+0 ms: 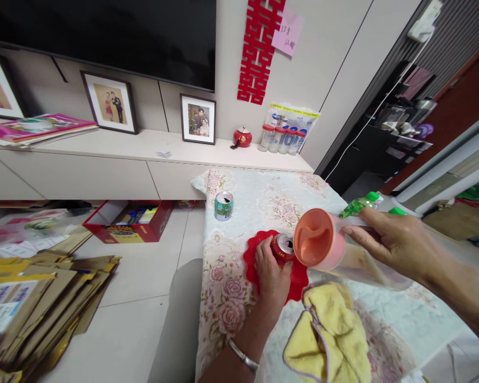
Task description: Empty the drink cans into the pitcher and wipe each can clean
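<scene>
My left hand [272, 268] is wrapped round a red drink can [282, 248] standing on a red scalloped mat [252, 250]. The can's top is opened. In my right hand [391, 239] is the handle of a clear plastic pitcher [355, 258] with an orange-pink lid [314, 238]. The pitcher lies tilted on its side, its lid end beside the can's rim; I cannot tell whether they touch or whether liquid flows. Just below the mat rests a crumpled yellow cloth [333, 330]. A green can [224, 206], also opened, stands near the table's left edge.
Green-capped bottles [359, 205] stand behind my right hand. A flowered cloth [259, 197] covers the table. Beyond it, a white cabinet [163, 167] holds photo frames, a red pot [242, 137] and several jars [281, 139]. On the floor at left are a red box [143, 234] and folded cardboard [43, 308].
</scene>
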Demonstrator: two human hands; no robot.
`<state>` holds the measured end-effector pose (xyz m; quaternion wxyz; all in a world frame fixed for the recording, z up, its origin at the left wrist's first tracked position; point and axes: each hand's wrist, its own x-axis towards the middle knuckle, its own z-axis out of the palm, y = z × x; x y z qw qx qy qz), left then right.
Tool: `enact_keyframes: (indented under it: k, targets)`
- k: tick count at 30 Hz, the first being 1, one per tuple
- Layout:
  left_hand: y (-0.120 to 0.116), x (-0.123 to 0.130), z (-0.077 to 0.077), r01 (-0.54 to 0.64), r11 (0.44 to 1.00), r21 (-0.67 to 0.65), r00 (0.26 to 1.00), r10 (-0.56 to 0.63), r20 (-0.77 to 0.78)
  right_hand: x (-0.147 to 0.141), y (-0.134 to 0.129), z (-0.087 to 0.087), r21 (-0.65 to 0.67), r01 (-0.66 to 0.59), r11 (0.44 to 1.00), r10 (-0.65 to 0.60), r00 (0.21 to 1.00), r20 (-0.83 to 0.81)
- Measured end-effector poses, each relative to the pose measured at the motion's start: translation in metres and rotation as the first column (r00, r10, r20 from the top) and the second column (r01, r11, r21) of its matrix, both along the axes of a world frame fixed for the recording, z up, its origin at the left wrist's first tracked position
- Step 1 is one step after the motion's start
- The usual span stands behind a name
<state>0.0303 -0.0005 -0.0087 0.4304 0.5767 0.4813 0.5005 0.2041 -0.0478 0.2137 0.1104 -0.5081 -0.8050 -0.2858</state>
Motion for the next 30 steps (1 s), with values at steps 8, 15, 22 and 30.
enact_keyframes:
  k: [8,15,22,30]
  targets:
    - [0.0004,0.0000,-0.0015,0.005,1.000,0.006,1.000,-0.005,0.012,0.0022,-0.0018,-0.0004,0.001,0.009,1.000,-0.009,1.000,0.013]
    - [0.0006,0.0000,-0.0020,0.009,1.000,0.013,1.000,-0.009,0.009,0.0020,-0.0005,-0.0013,0.001,-0.001,1.000,0.001,1.000,0.008]
    - [0.0011,-0.0005,-0.0023,0.015,1.000,0.001,1.000,-0.015,0.010,0.0033,-0.0016,-0.0012,0.006,0.001,1.000,-0.001,1.000,0.003]
    - [0.0005,0.0004,-0.0035,0.013,1.000,0.011,1.000,-0.013,0.012,0.0016,-0.0012,-0.0005,0.007,-0.004,1.000,0.004,1.000,0.009]
